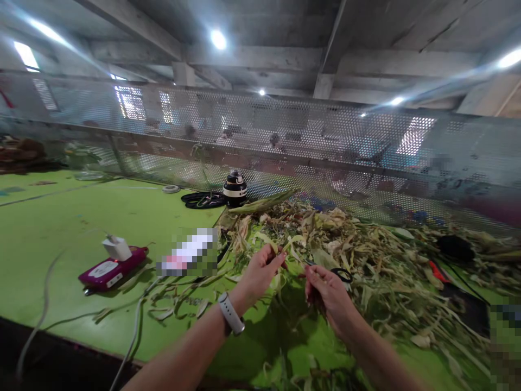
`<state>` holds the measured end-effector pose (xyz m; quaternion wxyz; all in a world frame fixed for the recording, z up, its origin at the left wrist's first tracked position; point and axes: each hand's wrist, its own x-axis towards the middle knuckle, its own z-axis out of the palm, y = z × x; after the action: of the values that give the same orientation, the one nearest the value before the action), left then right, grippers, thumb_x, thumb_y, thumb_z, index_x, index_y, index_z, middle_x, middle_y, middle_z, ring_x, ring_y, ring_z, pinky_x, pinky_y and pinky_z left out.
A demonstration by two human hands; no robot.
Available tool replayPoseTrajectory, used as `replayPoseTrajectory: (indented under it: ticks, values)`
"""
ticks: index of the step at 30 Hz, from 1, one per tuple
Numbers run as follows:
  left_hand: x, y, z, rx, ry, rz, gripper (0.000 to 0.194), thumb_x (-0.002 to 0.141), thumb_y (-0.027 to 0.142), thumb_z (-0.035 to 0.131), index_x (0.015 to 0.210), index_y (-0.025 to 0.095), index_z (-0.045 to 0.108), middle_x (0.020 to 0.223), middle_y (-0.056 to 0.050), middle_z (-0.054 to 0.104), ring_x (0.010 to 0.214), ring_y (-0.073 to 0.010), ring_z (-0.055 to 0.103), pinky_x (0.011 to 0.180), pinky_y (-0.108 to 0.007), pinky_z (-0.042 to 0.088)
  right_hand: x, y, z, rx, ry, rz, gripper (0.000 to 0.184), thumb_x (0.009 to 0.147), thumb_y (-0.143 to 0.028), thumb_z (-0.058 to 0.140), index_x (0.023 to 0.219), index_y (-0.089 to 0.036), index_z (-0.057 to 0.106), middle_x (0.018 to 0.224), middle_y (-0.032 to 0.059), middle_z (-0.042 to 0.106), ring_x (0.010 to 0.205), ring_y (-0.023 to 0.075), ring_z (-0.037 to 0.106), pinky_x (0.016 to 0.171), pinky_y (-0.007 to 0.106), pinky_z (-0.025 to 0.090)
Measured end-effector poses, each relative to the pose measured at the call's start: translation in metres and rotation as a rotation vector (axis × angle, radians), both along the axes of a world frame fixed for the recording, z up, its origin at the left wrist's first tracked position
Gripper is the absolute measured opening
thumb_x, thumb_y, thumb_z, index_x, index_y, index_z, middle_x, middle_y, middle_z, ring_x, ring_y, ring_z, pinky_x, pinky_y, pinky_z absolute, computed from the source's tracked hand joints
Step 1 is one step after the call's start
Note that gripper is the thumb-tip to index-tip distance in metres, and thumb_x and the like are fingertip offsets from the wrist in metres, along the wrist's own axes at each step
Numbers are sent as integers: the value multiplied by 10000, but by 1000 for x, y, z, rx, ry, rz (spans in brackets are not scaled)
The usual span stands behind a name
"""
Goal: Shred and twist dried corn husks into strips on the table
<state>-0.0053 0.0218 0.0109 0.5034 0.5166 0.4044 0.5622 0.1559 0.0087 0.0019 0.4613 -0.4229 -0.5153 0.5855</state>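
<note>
My left hand (260, 271), with a pale band on its wrist, pinches a pale green strip of corn husk (293, 240) between thumb and fingers. A short way to the right, my right hand (325, 290) is closed, its fingertips at the near end of a thin husk strip. Black-handled scissors (344, 275) show just beyond the right hand, partly hidden by it. Behind both hands spreads a large heap of dried husk pieces (337, 233), tan and green. A longer whole husk (268, 202) lies on top at the back.
The green table (163, 320) bears a purple power strip (112, 271) with a white plug, a blurred-out bright object, and cables. A black jar (235, 190), a coiled black cord (203, 200) and a tape roll (171, 189) stand near the perforated metal screen (260, 136). A red-handled tool (438, 271) lies right.
</note>
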Motion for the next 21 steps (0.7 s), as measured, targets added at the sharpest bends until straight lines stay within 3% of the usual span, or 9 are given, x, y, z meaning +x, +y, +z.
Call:
replayPoseTrajectory:
  ticks: [4,7,11,14,18,21]
  values:
    - [-3,3,-1,7,-20,15,233,720,369,633,761,149,568,659,20,549,628,-105,477,615,-220,363,4,-2,4,103,-172,99,357,747,-505,595,652,-161,574,448,-31,546,419,93,459,461,215,341]
    - [-4,0,2,-22,11,-102,268,707,378,651,813,137,599,646,21,544,594,-93,459,583,-208,349,9,-2,7,79,-149,143,371,750,-511,580,637,-158,582,536,-16,567,477,94,455,477,217,330]
    - [1,-9,7,-24,50,-362,305,689,416,667,812,140,630,702,-8,576,643,-105,483,616,-209,366,8,1,6,-6,-80,42,429,741,-585,538,637,-170,548,472,-51,441,405,73,325,406,212,246]
    - [3,-12,8,-7,87,-467,307,695,436,654,794,146,635,735,-17,583,677,-113,486,647,-213,374,6,2,2,42,-142,-90,456,716,-607,553,567,-183,479,414,-76,338,370,63,248,382,215,188]
    - [2,-10,2,-19,214,-526,303,720,445,621,754,143,616,649,10,524,594,-98,423,576,-208,343,8,6,1,170,-312,-154,507,744,-602,520,471,-186,424,390,-65,331,369,68,276,390,228,213]
    - [1,-10,-6,-18,250,-604,287,717,436,622,698,150,601,618,17,503,566,-99,403,542,-212,334,10,6,6,210,-349,-82,474,761,-561,529,496,-172,474,461,-33,441,449,93,390,447,224,304]
